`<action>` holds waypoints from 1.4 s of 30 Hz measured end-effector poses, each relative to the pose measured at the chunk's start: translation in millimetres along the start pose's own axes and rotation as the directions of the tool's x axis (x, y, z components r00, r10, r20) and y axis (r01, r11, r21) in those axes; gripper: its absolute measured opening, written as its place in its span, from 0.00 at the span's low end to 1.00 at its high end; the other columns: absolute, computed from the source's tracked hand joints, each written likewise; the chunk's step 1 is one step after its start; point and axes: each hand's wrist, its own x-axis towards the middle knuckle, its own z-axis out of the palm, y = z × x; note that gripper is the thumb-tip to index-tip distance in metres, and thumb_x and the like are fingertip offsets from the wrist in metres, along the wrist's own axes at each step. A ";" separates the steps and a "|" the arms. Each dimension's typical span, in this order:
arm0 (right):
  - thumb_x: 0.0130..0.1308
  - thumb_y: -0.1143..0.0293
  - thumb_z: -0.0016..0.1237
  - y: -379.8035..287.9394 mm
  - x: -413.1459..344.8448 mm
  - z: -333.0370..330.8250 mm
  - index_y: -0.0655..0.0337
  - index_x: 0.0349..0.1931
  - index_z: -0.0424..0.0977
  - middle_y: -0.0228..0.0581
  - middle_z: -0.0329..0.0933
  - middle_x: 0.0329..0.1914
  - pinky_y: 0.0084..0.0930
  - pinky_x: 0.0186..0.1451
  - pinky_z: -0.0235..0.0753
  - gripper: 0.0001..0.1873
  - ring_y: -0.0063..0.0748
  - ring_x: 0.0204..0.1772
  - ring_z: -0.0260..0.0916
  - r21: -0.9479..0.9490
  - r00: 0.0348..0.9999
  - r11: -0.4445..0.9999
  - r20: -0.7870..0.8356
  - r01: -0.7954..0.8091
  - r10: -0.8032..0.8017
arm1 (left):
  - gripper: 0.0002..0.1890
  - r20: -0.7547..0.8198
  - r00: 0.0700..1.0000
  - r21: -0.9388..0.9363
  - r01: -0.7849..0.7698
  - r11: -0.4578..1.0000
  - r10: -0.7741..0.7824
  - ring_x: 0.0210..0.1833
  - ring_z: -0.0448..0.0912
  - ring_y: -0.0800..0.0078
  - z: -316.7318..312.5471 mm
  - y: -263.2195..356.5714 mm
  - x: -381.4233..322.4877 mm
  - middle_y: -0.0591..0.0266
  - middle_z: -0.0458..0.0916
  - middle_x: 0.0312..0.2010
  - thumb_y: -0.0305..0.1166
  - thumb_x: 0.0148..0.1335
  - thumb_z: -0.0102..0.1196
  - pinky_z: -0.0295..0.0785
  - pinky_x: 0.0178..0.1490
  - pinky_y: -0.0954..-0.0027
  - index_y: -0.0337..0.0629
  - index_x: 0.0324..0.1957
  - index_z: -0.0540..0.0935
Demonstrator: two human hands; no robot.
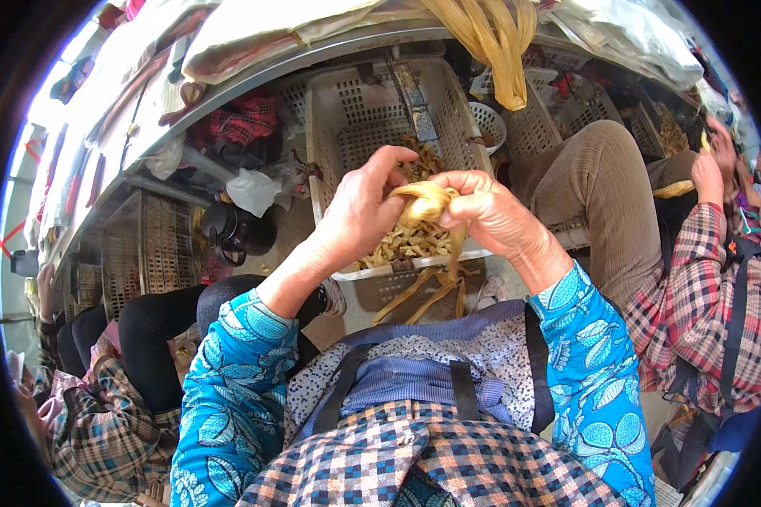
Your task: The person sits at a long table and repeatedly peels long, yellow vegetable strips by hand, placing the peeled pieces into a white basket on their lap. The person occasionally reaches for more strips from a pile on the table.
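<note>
Both of my hands meet over a pale plastic crate [475, 114]. Thumb and fingers of my left hand [371, 206] close on one side of a knotted bunch of yellow-brown, leaf-like strips [423, 201]. On its other side, my right hand [491, 212] pinches the same bunch, and loose ends hang below it. Short pieces of similar material [399, 246] lie in the near part of the crate. A narrow metal bar [418, 108] slants down into the crate. Longer strips [432, 295] hang between the crate and my apron.
More long strips [504, 57] drape over the edge of the worktable [253, 60]. A dark lidded jug [238, 231] stands left of the crate, a white perforated basket [488, 127] right. Co-workers sit on both sides; a corduroy-clad knee [602, 165] is near my right hand.
</note>
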 end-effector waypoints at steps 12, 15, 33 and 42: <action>0.72 0.56 0.48 -9.1 -2.8 -19.7 0.65 0.42 0.78 0.26 0.75 0.30 0.20 0.41 0.71 0.18 0.18 0.35 0.69 -0.600 0.948 0.790 -0.162 0.125 -0.273 | 0.09 -0.039 0.945 0.158 -0.315 0.936 0.325 0.36 0.84 0.57 9.1 -0.5 13.0 0.53 0.84 0.34 0.24 0.60 0.60 0.79 0.39 0.64 0.37 0.43 0.80; 0.71 0.55 0.51 -41.5 -10.5 -42.4 0.62 0.33 0.74 0.17 0.64 0.24 0.19 0.31 0.61 0.17 0.15 0.28 0.58 -0.681 0.823 0.718 -0.485 -0.144 -0.294 | 0.05 -0.274 0.943 -0.496 0.031 0.868 -0.190 0.27 0.78 0.81 -7.6 -5.1 23.1 0.64 0.80 0.25 0.28 0.68 0.56 0.76 0.31 0.76 0.36 0.39 0.80; 0.70 0.65 0.53 -34.3 74.3 -65.0 0.65 0.47 0.81 0.27 0.81 0.34 0.17 0.42 0.74 0.13 0.17 0.37 0.74 -0.710 0.733 0.674 -0.347 0.202 -0.585 | 0.04 -0.497 0.867 -0.114 -0.018 0.993 -0.042 0.30 0.73 0.78 -1.9 -23.0 97.7 0.66 0.77 0.26 0.27 0.64 0.57 0.70 0.36 0.71 0.39 0.33 0.79; 0.74 0.64 0.48 -23.9 10.2 -46.5 0.66 0.47 0.75 0.31 0.77 0.34 0.22 0.33 0.72 0.13 0.18 0.34 0.70 -0.873 0.701 0.469 -0.251 0.135 -0.668 | 0.26 -0.218 0.967 0.480 -0.010 0.877 0.130 0.57 0.73 0.51 9.8 -39.0 29.8 0.42 0.75 0.49 0.31 0.55 0.66 0.69 0.63 0.57 0.35 0.57 0.77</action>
